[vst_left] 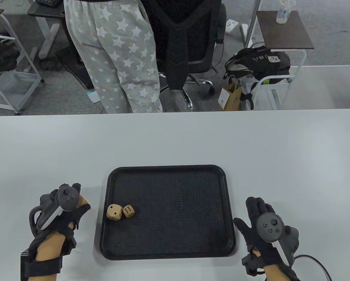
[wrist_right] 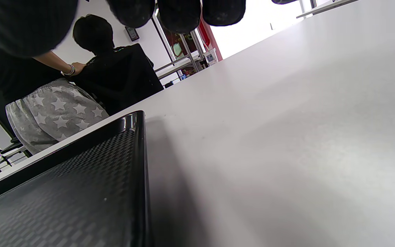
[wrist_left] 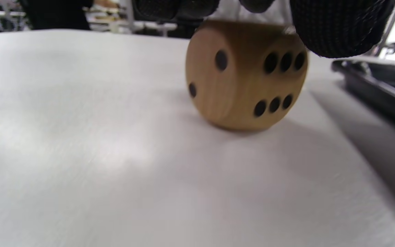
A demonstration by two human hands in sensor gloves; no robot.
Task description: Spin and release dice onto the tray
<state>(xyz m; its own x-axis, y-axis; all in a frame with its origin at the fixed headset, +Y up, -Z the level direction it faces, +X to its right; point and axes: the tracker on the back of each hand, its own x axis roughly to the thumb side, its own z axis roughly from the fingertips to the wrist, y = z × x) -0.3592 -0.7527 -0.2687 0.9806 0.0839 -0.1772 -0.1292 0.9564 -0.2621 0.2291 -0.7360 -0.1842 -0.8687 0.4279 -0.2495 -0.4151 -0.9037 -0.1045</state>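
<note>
Fingers [wrist_left: 338, 27] of the left hand [vst_left: 60, 213] pinch a wooden die [wrist_left: 245, 75] from above, its base touching the surface [vst_left: 175, 137] just left of the tray [vst_left: 167, 256], probably readying a spin. Two dice [vst_left: 120, 211] lie inside the tray's left side. The right hand [vst_left: 262, 222] rests flat and holds nothing. Tan wood, rounded corners, black pips.

In the table view, the left hand [vst_left: 64, 212] hides most of its die [vst_left: 83, 201].
</note>
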